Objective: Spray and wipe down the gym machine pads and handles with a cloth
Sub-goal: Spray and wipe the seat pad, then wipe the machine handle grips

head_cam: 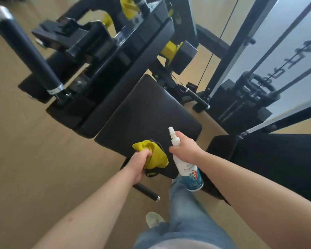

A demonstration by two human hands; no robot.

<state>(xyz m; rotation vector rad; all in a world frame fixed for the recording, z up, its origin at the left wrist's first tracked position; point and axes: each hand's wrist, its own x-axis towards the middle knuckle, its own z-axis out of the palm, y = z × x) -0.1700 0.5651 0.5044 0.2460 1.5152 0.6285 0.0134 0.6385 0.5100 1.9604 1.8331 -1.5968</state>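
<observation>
While the left hand [142,158] bunches the yellow cloth [155,155] in curled fingers [146,152] at the near edge of the seat pad [151,108], the right hand [186,148] grips the spray bottle [188,170] by its neck, nozzle toward the pad. Best to tilt the nozzle down, mist evenly, then wipe. Trigger finger hidden; far-left handle [25,51] blurred.

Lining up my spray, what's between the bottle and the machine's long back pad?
In the head view, only the black seat pad lies between the spray bottle in the right hand and the back pad.
</observation>
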